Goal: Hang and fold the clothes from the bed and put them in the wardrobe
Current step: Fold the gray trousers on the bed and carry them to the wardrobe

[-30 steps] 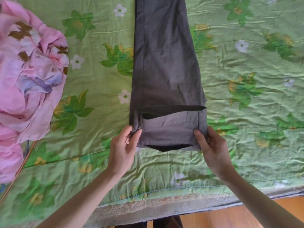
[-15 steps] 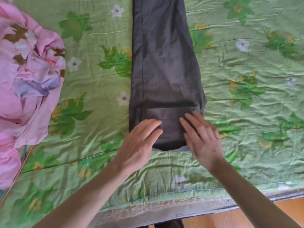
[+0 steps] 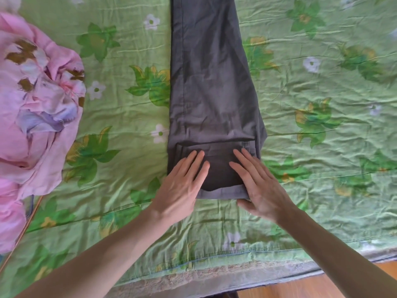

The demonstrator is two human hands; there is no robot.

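Dark grey trousers lie lengthwise on the green flowered bedspread, running from the top edge of the view toward me. Their near end is turned over into a short fold. My left hand lies flat on the left part of that fold, fingers straight. On the right part rests my right hand, also flat, its thumb off the hem on the bedspread. Neither hand grips the cloth.
A crumpled pink flowered garment is heaped at the left edge of the bed. A thin wooden rod pokes out below it. The bed's near edge and wooden floor show at the bottom right.
One second ago both hands pinched the corners of the folded end. They let go, laid it down and now press flat on the fold.
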